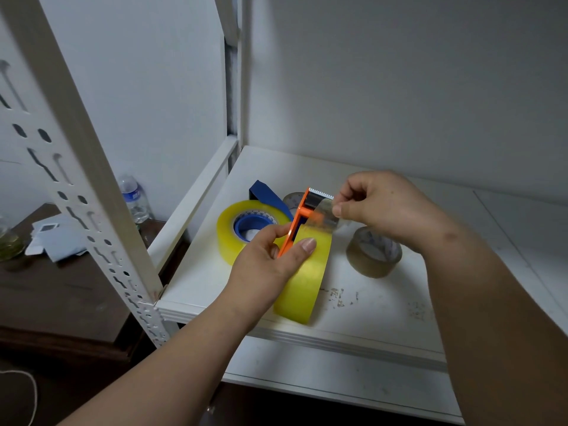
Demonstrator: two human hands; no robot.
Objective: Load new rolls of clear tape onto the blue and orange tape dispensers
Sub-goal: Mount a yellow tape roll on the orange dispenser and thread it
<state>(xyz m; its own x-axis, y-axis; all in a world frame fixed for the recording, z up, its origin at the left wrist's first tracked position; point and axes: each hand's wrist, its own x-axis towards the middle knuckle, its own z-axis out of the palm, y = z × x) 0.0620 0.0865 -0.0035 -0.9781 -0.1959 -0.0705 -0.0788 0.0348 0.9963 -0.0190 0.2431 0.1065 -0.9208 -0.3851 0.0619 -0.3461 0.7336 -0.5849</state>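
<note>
Nearest me, the left hand (270, 259) grips the orange plastic tape dispenser (295, 226) and its yellowish clear tape roll (304, 284) upright over the white shelf board (384, 305). Just beyond, the right hand (378, 207) pinches the loose clear tape end (327, 215) below the serrated blade. Behind lies the blue plastic dispenser (252, 224), flat inside its own yellowish roll; a smaller brownish tape roll (373, 252) sits to the right.

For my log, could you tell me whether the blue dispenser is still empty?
No, the blue dispenser already carries a yellowish tape roll on the shelf.
</note>
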